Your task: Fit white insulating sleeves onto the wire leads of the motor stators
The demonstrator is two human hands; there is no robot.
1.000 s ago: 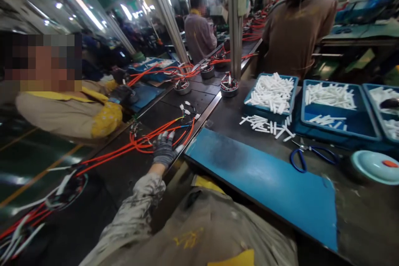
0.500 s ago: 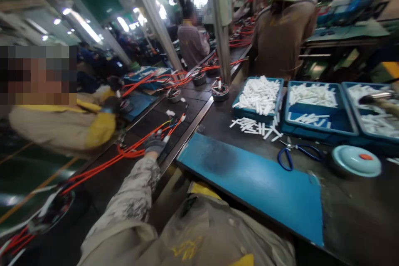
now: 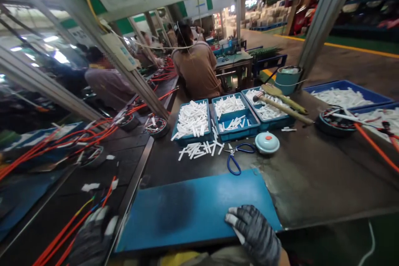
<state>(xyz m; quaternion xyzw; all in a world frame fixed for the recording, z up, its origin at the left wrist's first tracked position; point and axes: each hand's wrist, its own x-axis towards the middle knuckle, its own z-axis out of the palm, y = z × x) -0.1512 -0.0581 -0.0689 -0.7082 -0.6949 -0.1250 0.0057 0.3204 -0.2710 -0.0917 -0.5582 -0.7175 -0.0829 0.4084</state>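
My right hand [image 3: 254, 232], in a dark knit glove with white fingertips, rests on the near right corner of the blue mat [image 3: 193, 208]. Its fingers are loosely bent and lie on the mat with nothing in them. My left hand [image 3: 92, 237], gloved too, is low at the left over the orange wires [image 3: 62, 235] on the dark conveyor. It is smeared by motion, so I cannot make out its grip. Blue-handled scissors [image 3: 235, 156] and loose white tubes [image 3: 196, 149] lie beyond the mat.
Three blue trays [image 3: 232, 126] of white tubes stand behind the scissors, beside a pale blue lidded dish [image 3: 267, 142]. Wooden-handled tools [image 3: 283, 106] lie across the right tray. A wound stator [image 3: 333, 120] with orange leads sits at the right. Co-workers [image 3: 196, 68] stand along the line beyond.
The view has swung right and up across the bench. My left hand has drawn back along the orange wires toward me. My right hand has come into view on the blue mat.
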